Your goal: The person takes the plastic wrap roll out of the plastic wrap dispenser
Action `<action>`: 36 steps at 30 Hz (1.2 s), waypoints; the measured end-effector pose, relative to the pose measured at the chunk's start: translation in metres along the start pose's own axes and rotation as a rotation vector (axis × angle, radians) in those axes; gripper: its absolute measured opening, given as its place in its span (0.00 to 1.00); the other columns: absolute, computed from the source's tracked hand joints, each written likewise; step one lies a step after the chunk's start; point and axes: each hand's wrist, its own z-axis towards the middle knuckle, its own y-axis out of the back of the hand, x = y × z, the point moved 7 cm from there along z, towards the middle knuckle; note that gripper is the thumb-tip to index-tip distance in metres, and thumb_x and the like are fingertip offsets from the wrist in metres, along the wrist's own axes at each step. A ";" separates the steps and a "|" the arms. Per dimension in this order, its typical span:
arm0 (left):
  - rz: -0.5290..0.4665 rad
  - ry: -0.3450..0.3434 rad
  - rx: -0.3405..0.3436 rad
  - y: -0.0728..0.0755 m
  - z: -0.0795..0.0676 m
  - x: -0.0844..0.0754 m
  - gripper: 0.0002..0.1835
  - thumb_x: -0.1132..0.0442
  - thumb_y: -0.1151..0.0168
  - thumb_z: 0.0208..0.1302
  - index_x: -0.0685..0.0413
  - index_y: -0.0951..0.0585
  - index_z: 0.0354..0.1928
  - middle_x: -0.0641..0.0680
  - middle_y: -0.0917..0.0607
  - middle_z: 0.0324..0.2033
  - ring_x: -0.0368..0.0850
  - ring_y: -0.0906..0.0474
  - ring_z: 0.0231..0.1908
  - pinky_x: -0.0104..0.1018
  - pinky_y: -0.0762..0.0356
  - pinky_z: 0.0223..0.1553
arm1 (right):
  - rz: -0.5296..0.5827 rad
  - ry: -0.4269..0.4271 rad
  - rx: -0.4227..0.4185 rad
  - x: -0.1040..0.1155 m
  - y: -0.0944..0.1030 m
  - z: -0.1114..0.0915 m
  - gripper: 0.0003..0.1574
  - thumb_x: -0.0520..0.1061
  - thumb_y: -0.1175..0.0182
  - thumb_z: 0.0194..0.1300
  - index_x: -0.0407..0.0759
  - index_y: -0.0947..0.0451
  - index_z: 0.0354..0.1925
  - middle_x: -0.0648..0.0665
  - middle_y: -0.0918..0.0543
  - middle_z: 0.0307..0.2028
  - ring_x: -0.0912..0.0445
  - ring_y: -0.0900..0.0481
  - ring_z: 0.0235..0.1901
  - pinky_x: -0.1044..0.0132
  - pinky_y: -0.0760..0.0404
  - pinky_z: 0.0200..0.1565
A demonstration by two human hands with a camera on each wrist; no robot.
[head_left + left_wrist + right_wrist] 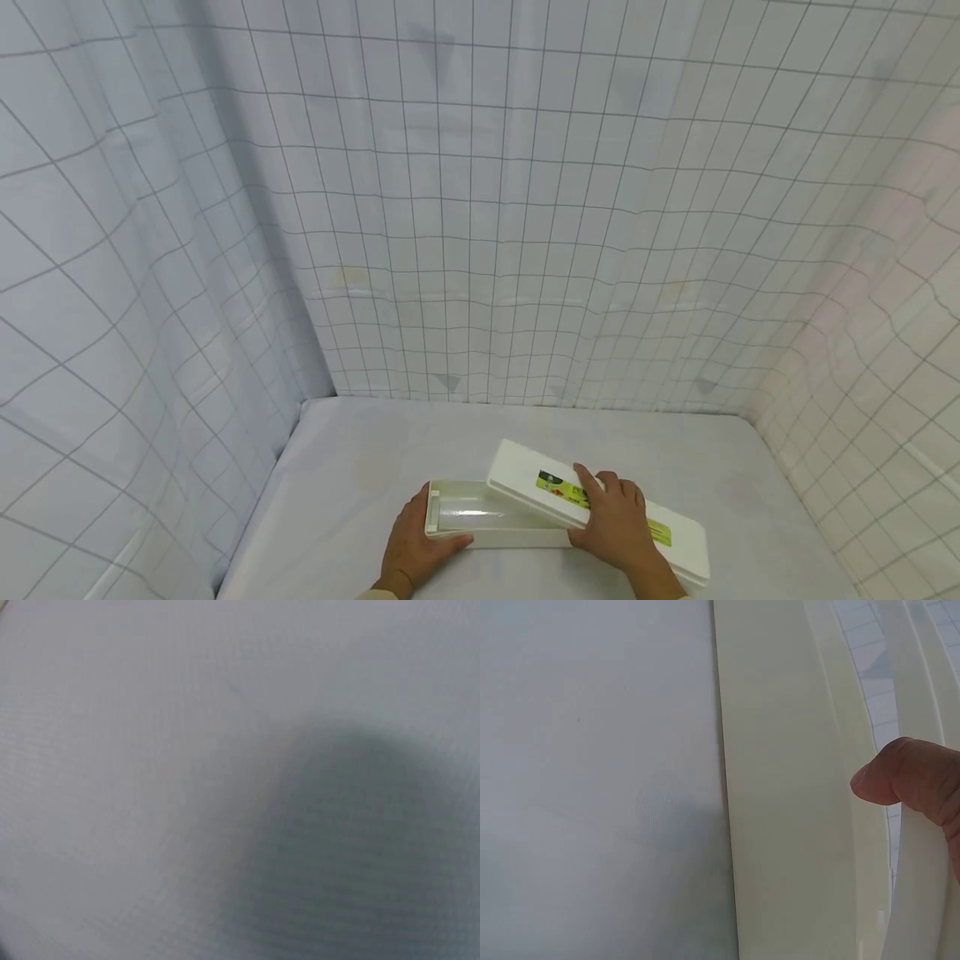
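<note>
White gridded curtain (pixel 480 217) behind, left hand (pixel 417 537) grips a box (pixel 517 540), right hand (pixel 618 521) a lid (pixel 522 468) partly blocking it.

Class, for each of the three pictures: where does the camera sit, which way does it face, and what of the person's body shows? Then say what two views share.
Head: worn on the head, facing forward and down at the box, angled lid, left hand and right hand.
Left wrist: on that wrist, facing a pale surface; no hand clearly shows.
Right wrist: on that wrist, facing the box's side; the thumb shows.
Shared: head and right wrist both show box, lid and right thumb.
</note>
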 end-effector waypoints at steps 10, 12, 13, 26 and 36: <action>-0.016 -0.020 -0.019 0.000 -0.001 -0.001 0.59 0.28 0.21 0.37 0.54 0.29 0.68 0.48 0.15 0.50 0.45 0.19 0.49 0.48 0.19 0.52 | -0.002 -0.023 0.019 -0.019 0.010 -0.002 0.62 0.58 0.25 0.42 0.52 0.35 0.75 0.34 0.26 0.59 0.33 0.29 0.55 0.30 0.34 0.63; -0.015 -0.027 -0.026 -0.001 -0.002 -0.001 0.59 0.28 0.21 0.37 0.54 0.29 0.68 0.48 0.15 0.50 0.45 0.19 0.48 0.49 0.18 0.52 | 0.004 -0.037 0.029 -0.025 0.010 -0.002 0.61 0.57 0.25 0.43 0.51 0.36 0.75 0.33 0.26 0.59 0.32 0.29 0.55 0.29 0.35 0.63; -0.016 -0.026 -0.028 -0.001 -0.002 -0.001 0.59 0.28 0.21 0.36 0.54 0.29 0.68 0.47 0.15 0.50 0.44 0.19 0.49 0.48 0.18 0.52 | 0.005 -0.046 0.033 -0.028 0.011 -0.002 0.61 0.57 0.26 0.43 0.51 0.36 0.75 0.33 0.26 0.59 0.32 0.29 0.55 0.29 0.35 0.63; 0.004 -0.011 -0.012 -0.002 -0.003 -0.001 0.60 0.28 0.21 0.38 0.55 0.31 0.70 0.51 0.15 0.52 0.46 0.20 0.49 0.49 0.19 0.54 | 0.020 -0.130 0.022 -0.067 0.015 -0.008 0.63 0.58 0.26 0.43 0.48 0.38 0.76 0.29 0.27 0.61 0.29 0.29 0.56 0.27 0.33 0.58; 0.001 0.003 -0.009 0.000 -0.002 0.000 0.62 0.30 0.20 0.37 0.56 0.31 0.71 0.52 0.16 0.54 0.47 0.20 0.51 0.50 0.20 0.57 | 0.056 -0.192 0.020 -0.096 0.018 -0.015 0.62 0.59 0.28 0.48 0.45 0.41 0.77 0.25 0.29 0.62 0.25 0.31 0.57 0.27 0.33 0.57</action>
